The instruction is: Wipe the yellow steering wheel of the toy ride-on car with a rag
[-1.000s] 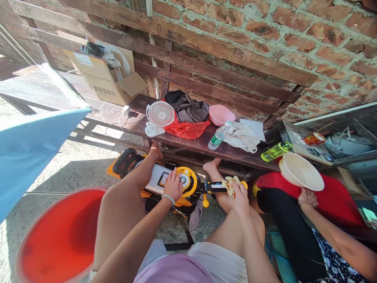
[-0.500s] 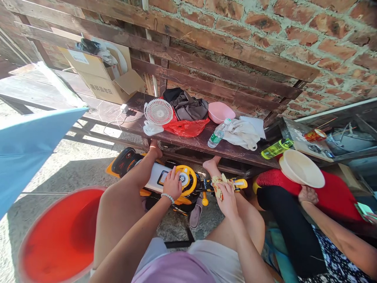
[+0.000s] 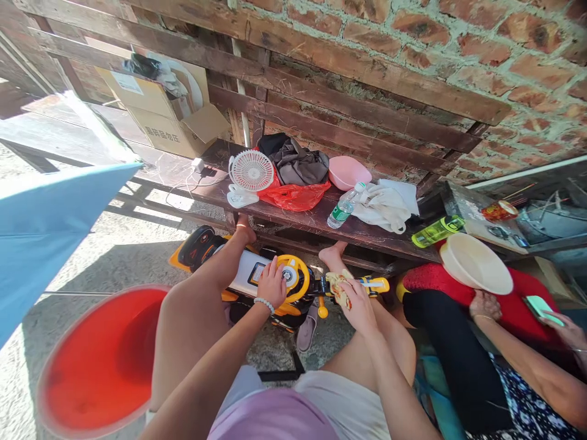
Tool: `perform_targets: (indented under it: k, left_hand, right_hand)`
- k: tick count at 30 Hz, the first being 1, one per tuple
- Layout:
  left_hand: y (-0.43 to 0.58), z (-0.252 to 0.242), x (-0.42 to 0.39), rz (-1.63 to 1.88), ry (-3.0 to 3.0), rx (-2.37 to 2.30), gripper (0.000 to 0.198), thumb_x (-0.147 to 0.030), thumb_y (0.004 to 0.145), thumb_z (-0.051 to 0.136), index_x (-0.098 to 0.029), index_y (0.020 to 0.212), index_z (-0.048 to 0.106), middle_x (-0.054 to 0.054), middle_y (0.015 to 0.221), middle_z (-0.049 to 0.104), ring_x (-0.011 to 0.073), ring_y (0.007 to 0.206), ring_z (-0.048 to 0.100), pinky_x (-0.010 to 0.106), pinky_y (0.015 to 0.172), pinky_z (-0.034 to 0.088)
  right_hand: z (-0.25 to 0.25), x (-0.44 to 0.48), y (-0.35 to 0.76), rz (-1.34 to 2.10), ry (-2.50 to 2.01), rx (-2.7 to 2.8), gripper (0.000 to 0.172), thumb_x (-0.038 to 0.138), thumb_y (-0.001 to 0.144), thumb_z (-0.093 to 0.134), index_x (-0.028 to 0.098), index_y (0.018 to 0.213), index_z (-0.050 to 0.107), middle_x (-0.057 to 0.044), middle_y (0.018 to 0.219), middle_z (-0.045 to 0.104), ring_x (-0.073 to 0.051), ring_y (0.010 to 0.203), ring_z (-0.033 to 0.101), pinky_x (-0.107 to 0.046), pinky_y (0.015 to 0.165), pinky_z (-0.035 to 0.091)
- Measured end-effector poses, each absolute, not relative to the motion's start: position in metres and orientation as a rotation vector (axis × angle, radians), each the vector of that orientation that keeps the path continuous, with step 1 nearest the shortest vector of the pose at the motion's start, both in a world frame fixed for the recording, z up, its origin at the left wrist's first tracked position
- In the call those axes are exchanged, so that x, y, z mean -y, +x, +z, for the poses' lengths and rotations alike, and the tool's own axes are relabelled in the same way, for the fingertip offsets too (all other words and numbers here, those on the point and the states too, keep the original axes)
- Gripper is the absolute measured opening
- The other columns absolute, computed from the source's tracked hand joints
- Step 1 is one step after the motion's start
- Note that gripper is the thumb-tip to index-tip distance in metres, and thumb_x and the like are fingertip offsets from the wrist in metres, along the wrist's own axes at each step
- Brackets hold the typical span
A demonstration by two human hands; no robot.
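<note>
A yellow, white and black ride-on toy [image 3: 233,269] stands between my legs, with a yellow steering wheel [image 3: 300,275]. My left hand [image 3: 271,286], a beaded bracelet at its wrist, lies with outstretched fingers on the toy beside the wheel's left rim. Held in my right hand [image 3: 356,302] is a piece of filled bread [image 3: 336,282] with reddish bits showing. That hand is near my right thigh, over the toy's yellow bar [image 3: 378,285]. My right fingers partly cover the bread.
A bench [image 3: 293,223] bears a fan [image 3: 252,171], a red plastic bag [image 3: 298,197], a water bottle [image 3: 345,206] and a cardboard box [image 3: 160,128]. A red tub [image 3: 92,366] stands at left. At right, another person's hands hold a cream basin [image 3: 477,263] and a phone [image 3: 543,310].
The view has shifted slightly. The other person's phone shows more fully at the right. My hands stay in nearly the same places, the bread still in my right one.
</note>
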State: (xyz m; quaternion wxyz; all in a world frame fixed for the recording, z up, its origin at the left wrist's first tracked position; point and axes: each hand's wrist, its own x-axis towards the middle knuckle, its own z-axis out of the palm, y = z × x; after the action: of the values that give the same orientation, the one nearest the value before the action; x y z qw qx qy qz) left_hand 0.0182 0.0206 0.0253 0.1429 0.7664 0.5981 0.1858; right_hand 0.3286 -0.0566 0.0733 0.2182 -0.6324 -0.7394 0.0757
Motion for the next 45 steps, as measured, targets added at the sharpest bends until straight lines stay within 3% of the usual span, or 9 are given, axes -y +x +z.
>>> perform_targets:
  k: [10, 15, 22, 26, 32, 39, 45]
  left_hand:
    - [0.019, 0.029, -0.020, 0.536, 2.203, -1.721, 0.053, -0.027, 0.099, 0.049, -0.012, 0.148, 0.058, 0.017, 0.171, 0.037, 0.0391, 0.149, 0.044, 0.054, 0.118, 0.043]
    - [0.018, 0.026, -0.021, 0.547, 2.202, -1.712, 0.053, -0.027, 0.099, 0.048, -0.012, 0.149, 0.058, 0.017, 0.171, 0.038, 0.0393, 0.149, 0.044, 0.055, 0.119, 0.042]
    - [0.017, 0.020, -0.023, 0.568, 2.210, -1.696, 0.054, -0.027, 0.098, 0.049, -0.012, 0.149, 0.058, 0.017, 0.171, 0.038, 0.0396, 0.148, 0.045, 0.056, 0.119, 0.042]
    - [0.015, 0.018, -0.023, 0.542, 2.221, -1.685, 0.054, -0.029, 0.100, 0.047, -0.011, 0.149, 0.057, 0.018, 0.172, 0.035, 0.0406, 0.149, 0.044, 0.056, 0.118, 0.043]
    - [0.017, 0.025, -0.022, 0.544, 2.213, -1.703, 0.054, -0.028, 0.099, 0.048, -0.012, 0.149, 0.057, 0.016, 0.170, 0.039, 0.0398, 0.149, 0.043, 0.055, 0.120, 0.042]
    - [0.019, 0.032, -0.021, 0.524, 2.198, -1.712, 0.053, -0.028, 0.098, 0.048, -0.011, 0.148, 0.058, 0.017, 0.171, 0.037, 0.0396, 0.149, 0.043, 0.055, 0.119, 0.042]
    - [0.018, 0.032, -0.021, 0.526, 2.190, -1.701, 0.054, -0.027, 0.098, 0.047, -0.011, 0.148, 0.057, 0.018, 0.171, 0.037, 0.0396, 0.149, 0.043, 0.056, 0.120, 0.042]
  right_hand:
    - [0.066, 0.059, 0.393, 0.002, -2.079, 1.738, 0.046, 0.024, 0.083, 0.053, 0.020, 0.126, 0.069, -0.015, 0.133, 0.061, -0.034, 0.121, 0.057, -0.053, 0.105, 0.050]
    - [0.060, 0.062, 0.343, 0.000, -1.929, 1.802, 0.043, 0.019, 0.084, 0.052, 0.018, 0.125, 0.067, -0.017, 0.128, 0.061, -0.035, 0.126, 0.053, -0.057, 0.109, 0.047]
    - [0.068, 0.072, 0.300, 0.142, -1.756, 2.026, 0.050, 0.009, 0.083, 0.047, 0.024, 0.127, 0.067, -0.012, 0.132, 0.061, -0.030, 0.134, 0.052, -0.056, 0.118, 0.041]
    - [0.081, 0.068, 0.327, 0.125, -1.868, 2.040, 0.050, 0.012, 0.083, 0.050, 0.026, 0.127, 0.069, -0.011, 0.131, 0.064, -0.030, 0.125, 0.057, -0.049, 0.109, 0.048]
    - [0.086, 0.056, 0.373, -0.046, -2.348, 1.619, 0.047, 0.029, 0.083, 0.057, 0.022, 0.127, 0.073, -0.015, 0.124, 0.065, -0.031, 0.107, 0.058, -0.046, 0.095, 0.050]
    - [0.076, 0.064, 0.339, 0.151, -2.085, 1.688, 0.045, 0.024, 0.080, 0.059, 0.022, 0.124, 0.069, -0.014, 0.127, 0.064, -0.034, 0.118, 0.056, -0.056, 0.106, 0.046]
    - [0.082, 0.057, 0.307, 0.178, -1.816, 1.662, 0.042, 0.025, 0.087, 0.057, 0.023, 0.128, 0.067, -0.014, 0.128, 0.064, -0.033, 0.123, 0.058, -0.056, 0.109, 0.048]
